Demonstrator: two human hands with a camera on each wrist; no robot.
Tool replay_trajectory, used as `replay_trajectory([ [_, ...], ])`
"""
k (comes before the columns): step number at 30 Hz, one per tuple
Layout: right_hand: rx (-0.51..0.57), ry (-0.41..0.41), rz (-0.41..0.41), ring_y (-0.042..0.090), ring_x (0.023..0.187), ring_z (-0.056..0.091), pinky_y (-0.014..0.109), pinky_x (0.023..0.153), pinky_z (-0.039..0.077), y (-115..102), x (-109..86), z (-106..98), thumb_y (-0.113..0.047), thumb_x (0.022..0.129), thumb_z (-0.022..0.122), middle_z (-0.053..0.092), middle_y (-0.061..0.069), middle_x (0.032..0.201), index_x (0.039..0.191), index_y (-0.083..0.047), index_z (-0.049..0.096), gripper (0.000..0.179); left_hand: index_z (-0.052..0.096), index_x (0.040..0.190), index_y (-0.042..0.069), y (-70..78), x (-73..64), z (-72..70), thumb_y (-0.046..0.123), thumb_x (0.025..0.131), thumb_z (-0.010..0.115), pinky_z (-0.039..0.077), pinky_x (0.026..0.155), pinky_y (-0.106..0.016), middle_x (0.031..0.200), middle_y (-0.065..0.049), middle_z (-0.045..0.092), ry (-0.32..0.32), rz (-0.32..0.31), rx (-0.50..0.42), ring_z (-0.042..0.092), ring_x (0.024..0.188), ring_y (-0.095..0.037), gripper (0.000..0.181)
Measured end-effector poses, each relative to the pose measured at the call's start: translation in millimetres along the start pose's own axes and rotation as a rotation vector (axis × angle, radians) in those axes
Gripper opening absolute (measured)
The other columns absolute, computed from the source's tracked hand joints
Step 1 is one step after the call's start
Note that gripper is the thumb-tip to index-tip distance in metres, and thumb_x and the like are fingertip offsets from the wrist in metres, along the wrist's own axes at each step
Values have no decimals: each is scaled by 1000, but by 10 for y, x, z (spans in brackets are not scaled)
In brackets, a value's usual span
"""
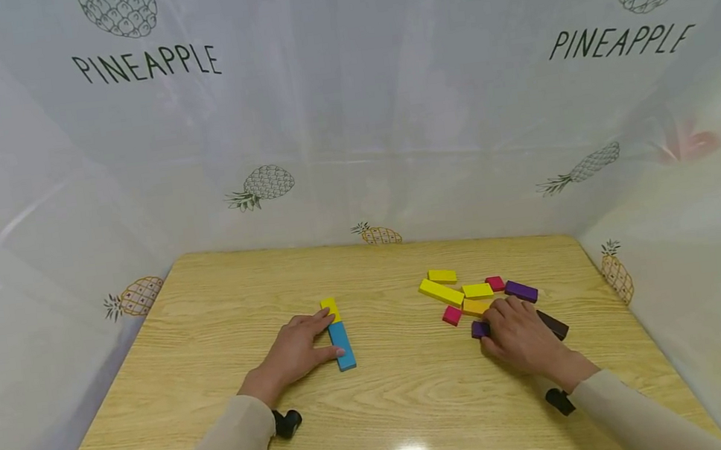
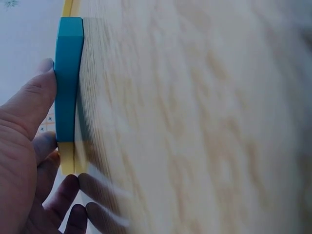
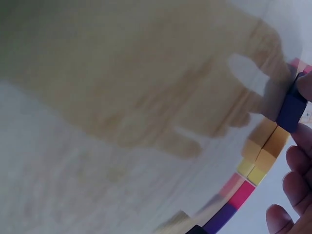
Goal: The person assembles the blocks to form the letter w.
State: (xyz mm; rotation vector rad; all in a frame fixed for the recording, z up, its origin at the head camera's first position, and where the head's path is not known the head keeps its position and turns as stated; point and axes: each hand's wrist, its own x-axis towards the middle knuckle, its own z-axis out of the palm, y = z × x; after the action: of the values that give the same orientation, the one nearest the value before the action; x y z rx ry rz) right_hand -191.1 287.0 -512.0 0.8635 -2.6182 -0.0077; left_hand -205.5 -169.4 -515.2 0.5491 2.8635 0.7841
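Observation:
On the left of the table, a blue block (image 1: 342,347) and a shorter yellow block (image 1: 329,305) lie end to end in a line. My left hand (image 1: 296,347) rests along them, its thumb at the near part of the blue block and a finger on the yellow one. In the left wrist view the thumb touches the blue block (image 2: 68,83), the other fingers loosely bent. At the right, my right hand (image 1: 519,333) pinches a small dark purple block (image 1: 479,329) between thumb and finger. The right wrist view shows that purple block (image 3: 292,111) between the fingertips.
Around the right hand lie several blocks: a long yellow block (image 1: 441,292), an orange block (image 1: 475,307), a pink block (image 1: 452,315), a longer purple block (image 1: 521,291) and a black block (image 1: 553,324). A pineapple-print sheet (image 1: 346,107) hangs behind the wooden table (image 1: 408,392).

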Motion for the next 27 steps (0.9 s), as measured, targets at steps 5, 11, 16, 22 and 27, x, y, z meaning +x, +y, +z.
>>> replay_trajectory([
  [5,-8,3,-7,29,89,48,45,83,42,-7,-11,15,-26,89,77,55,8,94,95,-5,61,27,53,157,14,36,-19,4,53,96,74,32,122,-61,168,-4,42,2,-3,4,40,151,-35,76],
  [11,-2,58,-39,30,88,47,45,82,41,7,-2,62,-27,87,76,54,9,94,96,-3,59,30,53,157,14,57,-42,16,52,96,75,33,122,-60,168,-4,43,6,-10,0,41,151,-35,75],
  [16,18,108,-58,31,90,49,45,83,43,-23,41,74,-27,87,74,54,11,95,97,-3,58,31,53,157,14,58,-55,37,52,96,75,33,122,-60,168,-3,43,9,-13,-2,40,151,-34,75],
  [22,10,108,-93,33,90,48,46,85,41,-109,110,69,-30,88,75,52,11,95,99,-3,55,36,53,157,15,60,-71,58,52,96,75,33,122,-60,168,-2,42,13,-19,-3,40,152,-34,76],
  [27,-33,114,-115,32,86,48,43,80,39,-169,162,83,-32,89,71,52,12,93,99,-2,54,36,53,158,15,75,-91,72,52,95,75,33,122,-60,168,-2,42,21,-28,-12,39,152,-33,76],
])
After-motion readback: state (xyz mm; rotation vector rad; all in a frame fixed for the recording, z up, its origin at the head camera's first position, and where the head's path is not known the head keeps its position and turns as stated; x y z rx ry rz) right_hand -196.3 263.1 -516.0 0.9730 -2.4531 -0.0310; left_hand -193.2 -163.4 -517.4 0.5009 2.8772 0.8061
